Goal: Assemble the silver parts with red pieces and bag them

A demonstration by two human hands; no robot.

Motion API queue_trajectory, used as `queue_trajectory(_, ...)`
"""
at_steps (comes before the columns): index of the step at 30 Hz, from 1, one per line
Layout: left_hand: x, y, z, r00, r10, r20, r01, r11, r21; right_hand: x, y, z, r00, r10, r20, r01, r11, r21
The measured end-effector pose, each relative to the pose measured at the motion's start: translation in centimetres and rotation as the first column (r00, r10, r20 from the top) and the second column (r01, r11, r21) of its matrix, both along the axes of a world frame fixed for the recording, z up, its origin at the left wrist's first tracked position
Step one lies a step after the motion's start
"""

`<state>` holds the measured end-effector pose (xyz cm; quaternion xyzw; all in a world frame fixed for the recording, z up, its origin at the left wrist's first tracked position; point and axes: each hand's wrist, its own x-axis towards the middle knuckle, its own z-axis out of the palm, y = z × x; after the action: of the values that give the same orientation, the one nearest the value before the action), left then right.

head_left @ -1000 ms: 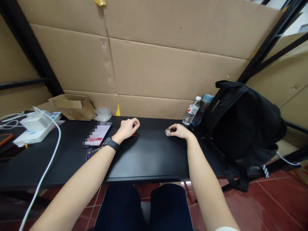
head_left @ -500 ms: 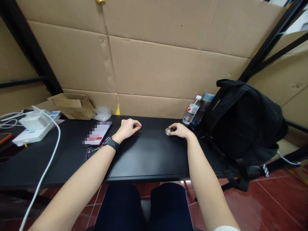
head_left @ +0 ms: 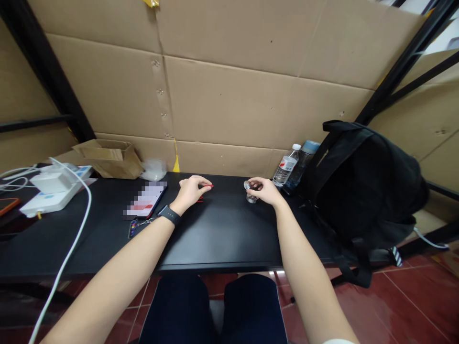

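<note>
My left hand rests on the black desk with its fingers pinched on a thin red stick-like item whose tip pokes out to the right. A dark watch is on that wrist. My right hand is closed on a small clear, silvery object, lifted a little off the desk. The two hands are about a hand's width apart near the back of the desk.
A phone lies left of my left hand, keys below it. A cardboard box, a plastic bag and a white power strip with cable stand at the left. Two water bottles and a black backpack fill the right side.
My right hand has lifted the small silvery object from the desk and tipped it upright. My left hand has raised the red item slightly, so its tip now shows.
</note>
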<state>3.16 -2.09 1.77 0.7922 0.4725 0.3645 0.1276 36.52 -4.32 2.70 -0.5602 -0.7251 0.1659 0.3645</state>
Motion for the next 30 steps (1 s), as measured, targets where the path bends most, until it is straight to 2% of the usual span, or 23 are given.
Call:
queue_trajectory(8,1.0,-0.5,0.1,0.992,-0.023,0.125,0.014,0.997,0.072,-6.9,-0.8,-0.3,0.947,0.189,-0.261,-0.175,0.982,0.076)
queue_trajectory(12,1.8,-1.2,0.1,0.988,-0.029,0.153,0.019,0.998,0.066,-9.2,-1.3,-0.7,0.91,0.21,-0.359,-0.196,0.978,0.076)
queue_trajectory(20,3.1,-2.5,0.2,0.993,-0.002,0.12,-0.013,0.993,0.117,-10.1,-1.7,-1.0,0.854,0.288,-0.432,-0.289,0.955,0.066)
queue_trajectory(30,3.5,-2.8,0.0,0.974,-0.03,0.226,-0.008,0.986,0.166,-10.4,-1.9,-1.1,0.817,0.328,-0.474,-0.326,0.941,0.089)
